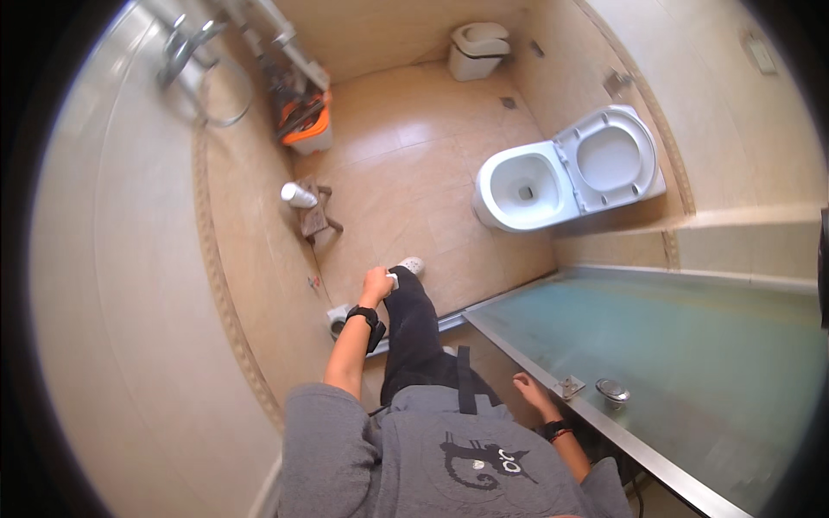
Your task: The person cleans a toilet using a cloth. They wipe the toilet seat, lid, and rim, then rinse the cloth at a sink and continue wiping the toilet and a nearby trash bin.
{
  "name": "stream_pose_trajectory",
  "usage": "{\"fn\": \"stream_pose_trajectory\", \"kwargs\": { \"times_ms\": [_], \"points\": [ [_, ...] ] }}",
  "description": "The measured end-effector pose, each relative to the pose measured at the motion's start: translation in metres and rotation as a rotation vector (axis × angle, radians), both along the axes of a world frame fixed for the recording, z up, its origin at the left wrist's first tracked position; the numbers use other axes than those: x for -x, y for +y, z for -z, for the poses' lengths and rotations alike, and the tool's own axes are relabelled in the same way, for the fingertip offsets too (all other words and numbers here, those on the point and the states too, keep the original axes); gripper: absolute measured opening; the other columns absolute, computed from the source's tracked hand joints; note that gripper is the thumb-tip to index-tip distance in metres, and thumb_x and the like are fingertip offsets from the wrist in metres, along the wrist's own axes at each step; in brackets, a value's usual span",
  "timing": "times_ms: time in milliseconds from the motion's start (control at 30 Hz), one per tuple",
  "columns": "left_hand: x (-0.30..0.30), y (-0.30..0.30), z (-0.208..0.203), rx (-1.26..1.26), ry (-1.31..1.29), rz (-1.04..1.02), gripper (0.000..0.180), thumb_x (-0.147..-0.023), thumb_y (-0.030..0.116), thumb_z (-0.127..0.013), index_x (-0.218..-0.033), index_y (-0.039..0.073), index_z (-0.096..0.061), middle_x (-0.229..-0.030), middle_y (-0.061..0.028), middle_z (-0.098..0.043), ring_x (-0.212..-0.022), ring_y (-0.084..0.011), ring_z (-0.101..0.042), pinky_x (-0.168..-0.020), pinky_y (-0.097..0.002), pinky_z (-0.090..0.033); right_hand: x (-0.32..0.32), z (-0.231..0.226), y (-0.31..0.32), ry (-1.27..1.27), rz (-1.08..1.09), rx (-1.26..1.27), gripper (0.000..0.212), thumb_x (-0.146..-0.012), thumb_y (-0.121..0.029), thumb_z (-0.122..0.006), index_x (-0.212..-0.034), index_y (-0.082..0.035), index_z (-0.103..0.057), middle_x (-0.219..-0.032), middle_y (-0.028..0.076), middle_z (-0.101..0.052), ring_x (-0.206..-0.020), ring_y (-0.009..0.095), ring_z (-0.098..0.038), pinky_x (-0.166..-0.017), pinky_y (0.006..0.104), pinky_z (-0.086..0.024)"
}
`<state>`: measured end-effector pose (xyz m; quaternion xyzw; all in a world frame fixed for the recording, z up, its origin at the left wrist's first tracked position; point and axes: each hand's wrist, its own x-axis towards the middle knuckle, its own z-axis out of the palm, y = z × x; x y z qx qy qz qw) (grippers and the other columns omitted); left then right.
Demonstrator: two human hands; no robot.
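Note:
My left hand (pixel 376 286) is closed round a small white thing (pixel 393 281), which pokes out beside my dark trouser leg; its kind cannot be made out. A black band circles my left wrist. My right hand (pixel 530 392) hangs low by the metal edge of a frosted glass door (pixel 639 363), loosely open with nothing visible in it. Near that hand are the door's latch (pixel 568 387) and a round metal knob (pixel 613 393); the fingers appear apart from both. One foot in a white shoe (pixel 413 265) is on the tiled floor beyond the door track.
A toilet (pixel 527 186) with raised lid and seat stands ahead to the right. A white bin (pixel 477 52) is at the back. Along the left wall are an orange-rimmed bucket (pixel 309 129) with mops and a small wooden stool (pixel 318 217) bearing a white bottle (pixel 299 195).

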<state>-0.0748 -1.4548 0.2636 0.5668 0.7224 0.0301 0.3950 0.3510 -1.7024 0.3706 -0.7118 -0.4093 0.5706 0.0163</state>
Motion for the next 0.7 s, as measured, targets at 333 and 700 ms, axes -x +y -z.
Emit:
{"fn": "stream_pose_trajectory", "kwargs": {
  "times_ms": [333,700],
  "points": [
    [-0.014,-0.121,-0.028,0.067,0.052,-0.376,0.032,-0.066,0.017,-0.048,-0.087,0.0,-0.064,-0.093,-0.0242,-0.059,-0.093,-0.0386,-0.056,-0.079,-0.0434,-0.045,-0.057,0.017,0.018,-0.182,-0.76,-0.574,0.033,-0.091,-0.028,-0.038,-0.095,-0.002,-0.059,-0.095,0.014,-0.061,-0.095,0.026,-0.056,-0.086,0.0357,-0.041],
    [0.035,-0.233,-0.025,-0.022,-0.012,-0.47,0.016,-0.062,0.019,-0.063,-0.071,0.006,-0.062,-0.069,-0.0148,-0.063,-0.066,-0.0257,-0.063,-0.06,-0.0346,-0.048,-0.042,-0.004,0.041,-0.041,-0.532,-0.715,0.018,-0.078,-0.016,-0.059,-0.08,0.003,-0.061,-0.065,0.012,-0.062,-0.06,0.024,-0.06,-0.057,0.0333,-0.046]
  ]
}}
